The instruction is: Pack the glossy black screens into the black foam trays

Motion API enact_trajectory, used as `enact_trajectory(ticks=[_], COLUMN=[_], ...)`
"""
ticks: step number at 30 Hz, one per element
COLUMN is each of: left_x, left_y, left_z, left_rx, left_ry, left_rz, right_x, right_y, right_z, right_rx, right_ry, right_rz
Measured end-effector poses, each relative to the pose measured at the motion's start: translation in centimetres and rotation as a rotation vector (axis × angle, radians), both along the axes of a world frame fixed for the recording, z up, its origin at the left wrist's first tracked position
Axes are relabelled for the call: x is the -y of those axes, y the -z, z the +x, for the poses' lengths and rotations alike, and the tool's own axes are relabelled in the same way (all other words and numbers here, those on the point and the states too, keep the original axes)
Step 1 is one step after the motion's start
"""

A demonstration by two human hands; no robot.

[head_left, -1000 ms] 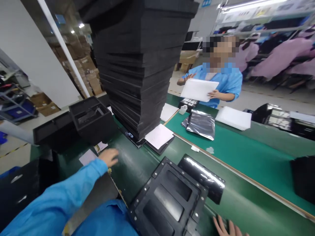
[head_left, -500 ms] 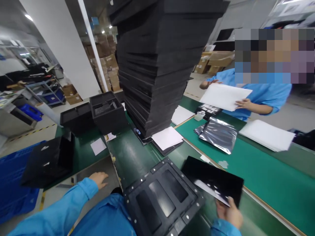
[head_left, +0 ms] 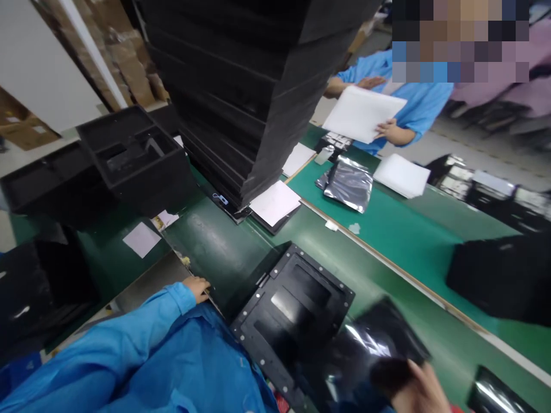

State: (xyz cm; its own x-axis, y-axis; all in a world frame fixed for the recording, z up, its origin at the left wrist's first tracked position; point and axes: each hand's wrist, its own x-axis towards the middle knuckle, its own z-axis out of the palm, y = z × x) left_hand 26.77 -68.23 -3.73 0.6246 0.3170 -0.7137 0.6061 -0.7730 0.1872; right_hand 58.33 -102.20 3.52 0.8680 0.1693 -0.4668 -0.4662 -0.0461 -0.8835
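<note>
The glossy black bag [head_left: 373, 351] lies low at the near edge of the desk [head_left: 400, 235], just ahead of the right hand [head_left: 424, 390] and overlapping the near corner of the black fixture plate [head_left: 297, 304]. That hand meets the bag's near edge, but motion blur smears the fingers, so I cannot tell whether they pinch it or only rest on it. The left hand [head_left: 197, 287] lies well across from the bag, beyond the plate, fingers together and laid on the desk's metal edge, holding nothing.

Past the left hand rises a tall stack of black foam trays [head_left: 253, 86]. Farther out from the right hand a silver bag [head_left: 348, 183] lies flat, and a co-worker holds a white sheet [head_left: 364, 112] in both hands.

The risk I see is the slick bag sliding off the plate's corner or out of a loose hold. A careless elbow could also nudge the leaning stack.

The right hand is cut off by the frame, the bag's outline is blurred, and the stack's top is out of view.
</note>
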Motion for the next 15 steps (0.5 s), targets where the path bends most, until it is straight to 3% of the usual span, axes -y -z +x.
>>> enact_trajectory(ticks=[3, 7, 10, 13, 15], left_x=[-2.0, -5.3, -7.5, -9.0, -9.5], left_y=[1.4, 2.6, 2.8, 2.5, 2.1], left_z=[0.0, -1.2, -2.6, -3.9, -4.2], left_rx=[0.017, 0.041, 0.053, 0.066, 0.076], left_ry=[0.121, 0.231, 0.240, 0.218, 0.211], left_rz=[-0.071, -0.151, -0.177, -0.190, -0.196], right_x=[-5.9, -11.3, -12.2, -11.6, -10.6], right_y=[-0.4, -0.7, -0.6, 0.0, 0.8], right_z=[-4.6, -5.7, -4.6, -4.3, -5.7], right_rx=[-0.107, -0.069, 0.044, 0.308, 0.559], right_ry=[-0.007, -0.059, -0.056, -0.110, -0.189], right_rz=[-0.004, -0.079, -0.222, -0.595, -0.845])
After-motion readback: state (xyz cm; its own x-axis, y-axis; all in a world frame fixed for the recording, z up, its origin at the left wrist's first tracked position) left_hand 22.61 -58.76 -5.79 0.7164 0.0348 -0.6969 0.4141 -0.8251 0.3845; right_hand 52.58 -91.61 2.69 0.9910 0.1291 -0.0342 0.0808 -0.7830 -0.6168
